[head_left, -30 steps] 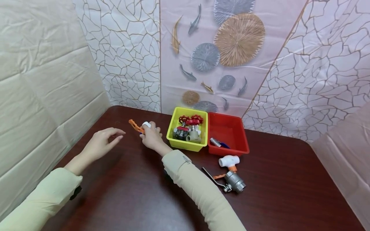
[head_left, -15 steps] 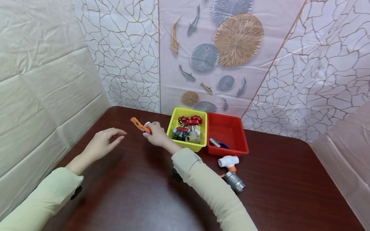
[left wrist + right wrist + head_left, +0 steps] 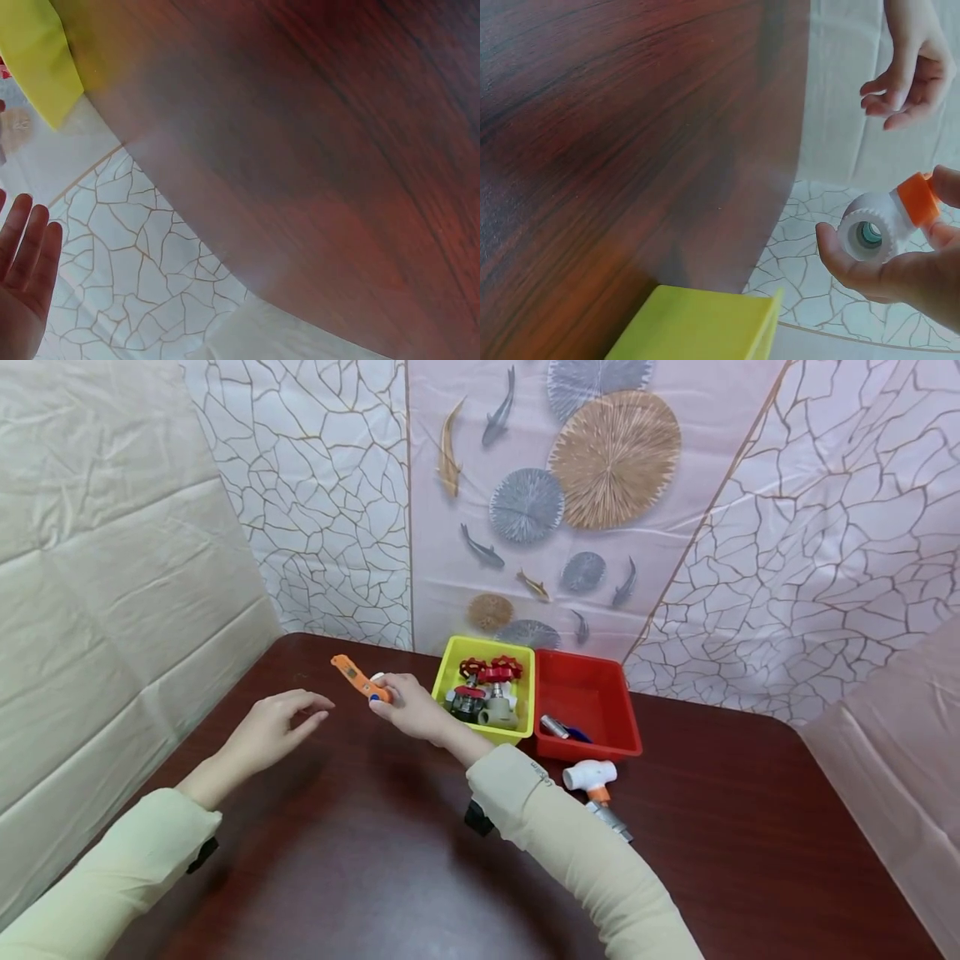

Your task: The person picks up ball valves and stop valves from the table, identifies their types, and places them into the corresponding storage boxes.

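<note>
Valve (image 3: 885, 213), white with an orange lever (image 3: 358, 677), is pinched between thumb and fingers of the right hand (image 3: 415, 707), above the dark table (image 3: 337, 868), just left of the yellow bin (image 3: 453, 662). The left hand (image 3: 272, 729) hangs apart, fingers loosely bent around nothing. Red-handled valves (image 3: 492, 671) lie in the yellow bin; beside it, the red bin (image 3: 588, 689) holds a metal cylinder (image 3: 555, 727). Nearer lie another white valve (image 3: 590, 774) and a metal fitting (image 3: 611, 822), partly behind the right sleeve (image 3: 585, 852).

We have room to pass over the bench (image 3: 345, 860) between our left hand (image 3: 272, 733) and right hand (image 3: 414, 708); rightward, the yellow box (image 3: 487, 648) blocks our way.
</note>
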A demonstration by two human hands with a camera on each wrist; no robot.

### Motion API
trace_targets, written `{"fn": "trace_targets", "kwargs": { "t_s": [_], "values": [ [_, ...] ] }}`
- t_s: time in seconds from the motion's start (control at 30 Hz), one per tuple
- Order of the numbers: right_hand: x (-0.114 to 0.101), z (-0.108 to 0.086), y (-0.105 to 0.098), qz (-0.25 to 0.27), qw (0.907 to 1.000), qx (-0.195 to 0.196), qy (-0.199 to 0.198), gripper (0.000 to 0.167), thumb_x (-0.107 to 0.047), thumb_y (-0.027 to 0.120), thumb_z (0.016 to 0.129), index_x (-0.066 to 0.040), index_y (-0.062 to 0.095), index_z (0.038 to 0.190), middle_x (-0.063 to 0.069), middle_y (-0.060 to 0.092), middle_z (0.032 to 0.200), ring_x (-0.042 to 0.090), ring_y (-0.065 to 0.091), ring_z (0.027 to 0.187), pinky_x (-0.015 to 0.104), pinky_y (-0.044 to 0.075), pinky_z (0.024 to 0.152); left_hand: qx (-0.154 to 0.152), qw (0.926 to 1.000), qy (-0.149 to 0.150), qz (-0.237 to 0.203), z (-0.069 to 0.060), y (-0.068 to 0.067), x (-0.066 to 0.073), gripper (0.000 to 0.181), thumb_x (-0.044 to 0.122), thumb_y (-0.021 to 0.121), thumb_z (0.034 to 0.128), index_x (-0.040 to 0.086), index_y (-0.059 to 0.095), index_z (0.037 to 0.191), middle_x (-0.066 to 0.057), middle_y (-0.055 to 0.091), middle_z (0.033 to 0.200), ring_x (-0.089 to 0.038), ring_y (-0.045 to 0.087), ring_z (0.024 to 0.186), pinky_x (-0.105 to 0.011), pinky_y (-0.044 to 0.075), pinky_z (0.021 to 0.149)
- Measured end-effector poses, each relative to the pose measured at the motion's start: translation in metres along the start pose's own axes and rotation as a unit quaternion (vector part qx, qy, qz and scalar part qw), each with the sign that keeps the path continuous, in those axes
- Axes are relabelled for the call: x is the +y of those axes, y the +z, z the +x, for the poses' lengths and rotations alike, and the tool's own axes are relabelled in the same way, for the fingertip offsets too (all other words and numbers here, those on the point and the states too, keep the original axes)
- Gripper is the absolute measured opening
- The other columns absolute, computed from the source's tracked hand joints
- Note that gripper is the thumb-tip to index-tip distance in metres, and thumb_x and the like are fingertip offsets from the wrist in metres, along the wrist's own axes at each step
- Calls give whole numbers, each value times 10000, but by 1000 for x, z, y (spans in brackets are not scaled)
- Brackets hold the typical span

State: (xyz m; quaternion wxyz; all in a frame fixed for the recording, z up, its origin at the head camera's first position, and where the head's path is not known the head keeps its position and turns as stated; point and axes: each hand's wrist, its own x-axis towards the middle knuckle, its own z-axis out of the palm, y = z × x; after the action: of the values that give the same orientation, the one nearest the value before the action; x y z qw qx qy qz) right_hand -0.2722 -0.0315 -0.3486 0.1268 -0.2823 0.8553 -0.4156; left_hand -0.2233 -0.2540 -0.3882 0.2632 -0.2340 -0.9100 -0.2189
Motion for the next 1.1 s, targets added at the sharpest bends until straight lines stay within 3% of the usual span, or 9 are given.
{"fn": "trace_targets", "kwargs": {
  "t_s": [0.4,0.6,0.73,0.87,0.97,1.1],
  "values": [
    [-8,-19,-22,187,9997,-28,148,305,-202,543,959,-73,529,1236,155,374,1396,281,369,1284,522,236,1124,-85,9997,185,-111,7,3,5,137,35,675,833,70,690,964,-40,702,907,-190,644,823,-394,518,711],
    [-5,-30,-35,173,9998,-80,96,316,-209,550,955,-77,520,1240,138,424,1363,266,374,1270,527,227,1129,-170,9995,262,-99,12,3,7,130,40,678,833,70,689,958,-41,699,910,-208,655,855,-402,529,744],
    [0,-38,-44,310,9993,-65,186,309,-223,542,960,-85,517,1236,134,462,1326,258,414,1213,480,333,1066,-269,9991,334,-62,20,2,11,124,64,667,848,75,687,969,-42,696,918,-219,653,878,-409,522,773],
    [9,-48,-55,444,9986,7,304,356,-209,546,958,-71,499,1283,140,454,1332,252,455,1134,359,490,874,-444,9984,337,-10,28,1,17,130,93,650,866,85,686,990,-41,693,936,-212,647,888,-410,513,788],
    [19,-57,-63,526,9981,40,320,370,-187,554,952,-55,491,1292,150,456,1318,255,477,1069,361,521,813,-604,9972,433,41,35,1,21,134,109,633,880,85,686,1001,-41,692,945,-204,646,894,-403,510,795],
    [32,-68,-75,650,9974,6,311,354,-167,547,954,-41,489,1280,171,475,1265,249,489,975,456,502,852,-708,9958,582,74,43,1,27,136,127,624,889,86,688,1003,-39,693,946,-202,649,901,-398,512,792]
  ]
}}
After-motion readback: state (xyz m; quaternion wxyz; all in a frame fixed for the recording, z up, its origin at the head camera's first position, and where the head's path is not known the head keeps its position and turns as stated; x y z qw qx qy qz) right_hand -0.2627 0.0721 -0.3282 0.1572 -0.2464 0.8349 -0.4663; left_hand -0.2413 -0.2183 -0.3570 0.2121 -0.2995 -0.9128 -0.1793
